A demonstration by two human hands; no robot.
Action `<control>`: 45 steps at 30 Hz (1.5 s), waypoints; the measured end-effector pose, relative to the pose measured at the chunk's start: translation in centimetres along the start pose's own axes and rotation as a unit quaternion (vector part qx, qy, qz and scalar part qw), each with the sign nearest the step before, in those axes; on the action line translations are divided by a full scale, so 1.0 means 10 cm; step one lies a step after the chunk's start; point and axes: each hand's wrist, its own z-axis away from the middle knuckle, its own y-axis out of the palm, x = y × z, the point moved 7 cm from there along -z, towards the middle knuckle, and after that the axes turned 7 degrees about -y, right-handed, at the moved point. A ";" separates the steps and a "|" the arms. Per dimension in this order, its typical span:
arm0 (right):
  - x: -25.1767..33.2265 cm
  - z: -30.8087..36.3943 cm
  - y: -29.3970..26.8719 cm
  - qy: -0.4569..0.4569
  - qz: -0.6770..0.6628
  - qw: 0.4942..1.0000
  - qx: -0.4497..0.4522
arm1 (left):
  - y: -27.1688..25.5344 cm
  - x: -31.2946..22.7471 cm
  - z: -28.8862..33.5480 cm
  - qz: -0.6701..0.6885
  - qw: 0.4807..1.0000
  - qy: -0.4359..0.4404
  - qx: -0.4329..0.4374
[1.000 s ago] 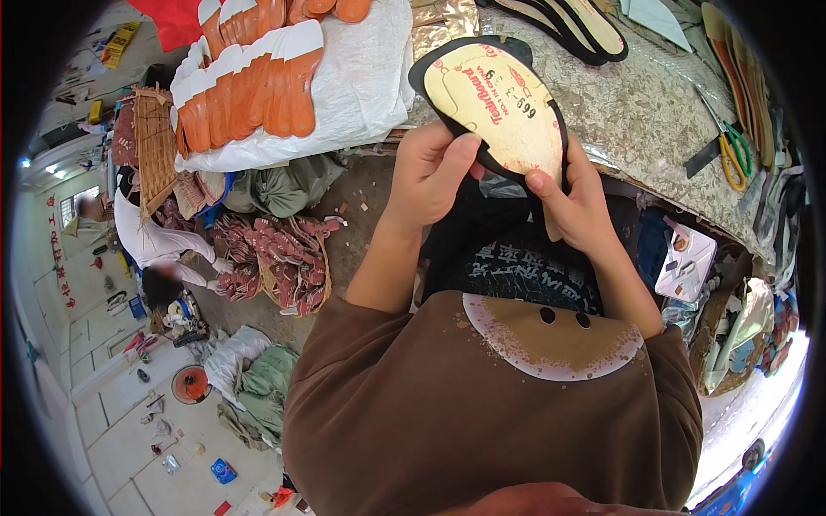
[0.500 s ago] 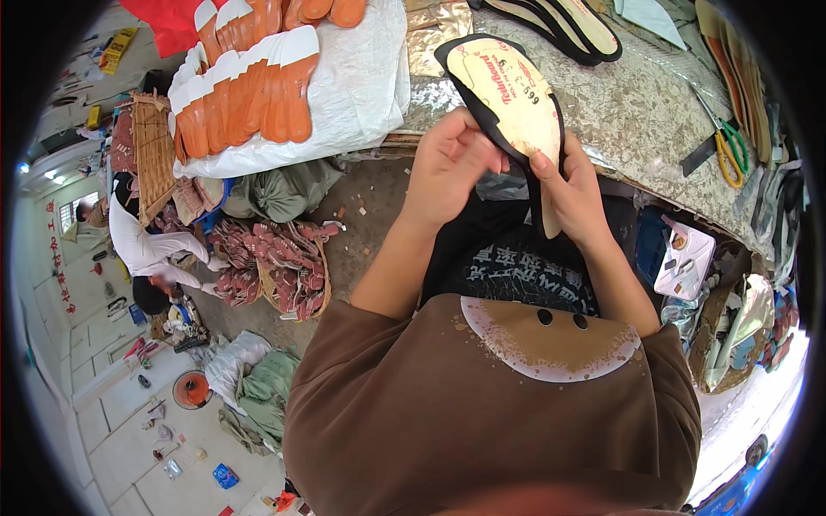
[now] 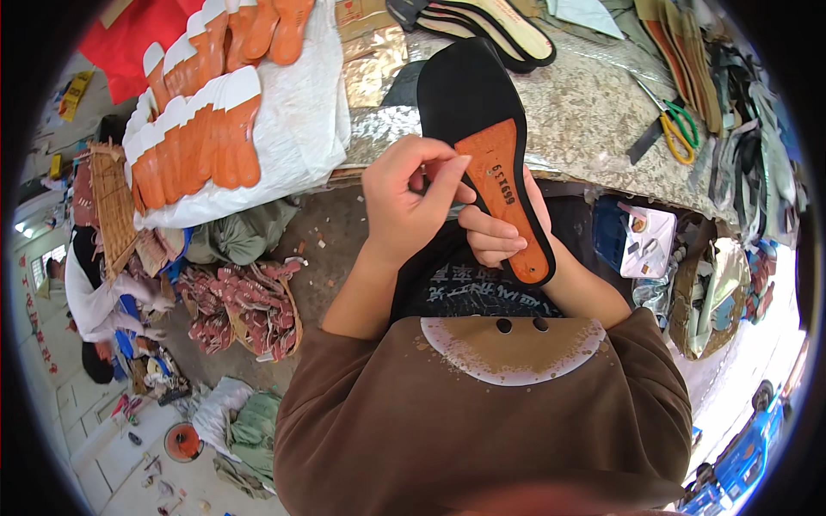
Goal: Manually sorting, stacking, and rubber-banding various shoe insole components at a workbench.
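Note:
A shoe insole [image 3: 469, 90] is held up in front of me, its black face and orange-brown heel patch [image 3: 503, 198] turned toward me. My right hand [image 3: 508, 228] is closed around its heel half from behind, with fingers curled over the left edge onto the patch. At the upper left edge of that patch, my left hand [image 3: 404, 189] touches the insole with thumb and fingers pinched together; anything between the fingertips is too small to make out. On the worktable behind lies a stack of black-edged insoles [image 3: 495, 30].
Rows of orange heel pads with white ends [image 3: 194, 129] lie on a white sheet [image 3: 301, 112] at the left. Scissors [image 3: 675, 129] and a dark blade lie at the right. Below the table edge hangs a white tray [image 3: 650, 245]. A person [image 3: 107, 292] bends at far left.
The insole has been turned over: its pale printed underside faced me, now its black and orange face does. The right hand's grip has shifted behind it. The view has swung to the right.

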 end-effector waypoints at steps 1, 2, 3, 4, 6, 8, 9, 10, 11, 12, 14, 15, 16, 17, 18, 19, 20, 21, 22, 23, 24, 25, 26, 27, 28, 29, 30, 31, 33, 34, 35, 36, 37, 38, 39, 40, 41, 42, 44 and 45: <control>0.02 0.01 0.01 -0.004 0.006 1.000 -0.002 | -0.03 -0.03 -0.01 -0.016 1.000 0.024 -0.013; 0.03 0.01 0.02 -0.004 -0.001 1.000 0.005 | -0.07 0.02 -0.01 -0.034 0.998 0.040 -0.020; 0.04 0.02 0.03 -0.004 -0.008 1.000 0.013 | -0.08 0.06 -0.02 -0.030 0.998 0.043 -0.018; 0.06 0.04 0.03 -0.009 -0.003 1.000 0.018 | -0.10 0.09 -0.02 -0.025 0.999 0.031 -0.020; 0.06 0.04 0.01 -0.012 0.002 1.000 0.020 | -0.16 0.18 -0.02 -0.022 0.999 0.011 -0.031; 0.08 0.04 0.01 -0.025 0.027 0.999 0.001 | -0.18 0.28 -0.01 -0.009 0.999 0.000 -0.034; 0.09 0.04 0.03 -0.023 0.032 0.999 0.005 | -0.20 0.32 -0.01 0.004 0.999 -0.017 -0.037; 0.11 0.04 -0.02 -0.023 0.073 0.997 -0.034 | -0.19 0.33 -0.01 0.016 0.999 -0.021 -0.034; 0.13 0.04 -0.07 -0.023 0.114 0.991 -0.072 | -0.17 0.32 0.00 0.018 0.999 -0.013 -0.035; 0.15 0.07 -0.13 -0.030 0.172 0.976 -0.130 | -0.12 0.35 0.00 0.027 0.999 -0.038 -0.013; 0.19 0.08 -0.21 -0.049 0.268 0.941 -0.202 | -0.03 0.31 -0.03 0.031 0.998 -0.050 0.039; 0.23 0.12 -0.27 -0.062 0.315 0.913 -0.252 | -0.05 0.30 -0.04 0.032 0.998 -0.042 0.038; 0.35 0.20 -0.34 -0.074 0.373 0.878 -0.290 | -0.03 0.35 -0.04 0.059 0.995 -0.061 0.056; 0.51 0.15 -0.17 -0.130 0.505 0.782 -0.343 | -0.06 0.43 -0.01 0.083 0.991 -0.082 0.068; 0.65 0.09 0.02 -0.159 0.574 0.731 -0.331 | -0.08 0.53 0.00 0.104 0.987 -0.101 0.072; 0.82 0.03 0.19 -0.188 0.639 0.675 -0.317 | -0.08 0.58 0.00 0.106 0.987 -0.096 0.070; 1.01 0.00 0.32 -0.226 0.667 0.632 -0.324 | -0.09 0.61 -0.01 0.143 0.982 -0.110 0.053; 1.22 -0.04 0.45 -0.262 0.692 0.587 -0.329 | -0.12 0.64 -0.02 0.179 0.976 -0.124 0.034; 1.42 -0.14 0.67 -0.273 0.762 0.508 -0.293 | -0.13 0.67 -0.02 0.180 0.976 -0.119 0.032; 1.58 -0.24 0.90 -0.282 0.823 0.422 -0.254 | -0.10 0.73 0.00 0.166 0.976 -0.135 0.049; 1.72 -0.38 1.00 -0.269 0.863 0.344 -0.254 | -0.09 0.83 0.04 0.150 0.975 -0.153 0.061; 1.82 -0.48 1.14 -0.258 0.896 0.257 -0.255 | -0.07 0.87 0.04 0.153 0.975 -0.148 0.061; 1.92 -0.60 1.20 -0.260 0.891 0.258 -0.268 | -0.01 0.92 0.07 0.159 0.971 -0.163 0.076; 2.10 -0.65 1.15 -0.283 0.870 0.313 -0.255 | 0.08 0.93 0.08 0.167 0.965 -0.176 0.098; 2.28 -0.71 1.12 -0.258 0.879 0.312 -0.254 | 0.14 0.93 0.08 0.171 0.962 -0.184 0.107; 2.41 -0.81 1.04 -0.230 0.886 0.316 -0.249 | 0.16 0.95 0.07 0.171 0.963 -0.182 0.106; 2.52 -0.85 0.97 -0.230 0.887 0.316 -0.247 | 0.16 0.96 0.07 0.173 0.962 -0.181 0.109; 2.58 -0.88 0.97 -0.201 0.946 0.094 -0.237 | 0.17 0.97 0.06 0.175 0.961 -0.181 0.114; 2.62 -0.98 0.84 -0.163 0.955 -0.132 -0.210 | 0.15 1.02 0.00 0.194 0.955 -0.193 0.116; 2.74 -0.98 0.72 -0.138 0.958 -0.062 -0.246 | 0.17 1.06 -0.05 0.212 0.944 -0.221 0.125; 2.84 -0.98 0.60 -0.109 0.954 0.010 -0.279 | 0.19 1.11 -0.11 0.231 0.931 -0.251 0.132; 2.86 -1.02 0.59 -0.099 0.949 0.035 -0.298 | 0.20 1.15 -0.19 0.242 0.919 -0.279 0.135; 2.88 -1.07 0.64 -0.098 0.950 0.036 -0.295 | 0.26 1.17 -0.34 0.242 0.920 -0.280 0.131; 2.86 -1.13 0.65 -0.062 0.947 0.110 -0.296 | 0.31 1.20 -0.51 0.294 0.911 -0.270 0.099; 2.87 -1.17 0.63 -0.027 0.937 0.182 -0.297 | 0.38 1.20 -0.69 0.346 0.899 -0.259 0.070; 3.00 -1.17 0.62 -0.047 0.928 0.231 -0.290 | 0.49 1.18 -0.86 0.348 0.899 -0.257 0.073; 3.02 -1.20 0.62 -0.045 0.929 0.230 -0.287 | 0.56 1.24 -1.02 0.389 0.871 -0.298 0.042; 3.09 -1.19 0.60 -0.029 0.900 0.286 -0.328 | 0.62 1.29 -1.16 0.429 0.839 -0.334 0.014; 3.14 -1.19 0.52 0.007 0.849 0.374 -0.374 | 0.70 1.37 -1.38 0.433 0.830 -0.353 -0.004; 3.15 -1.20 0.50 -0.013 0.844 0.377 -0.382 | 0.74 1.42 -1.42 0.433 0.819 -0.377 -0.020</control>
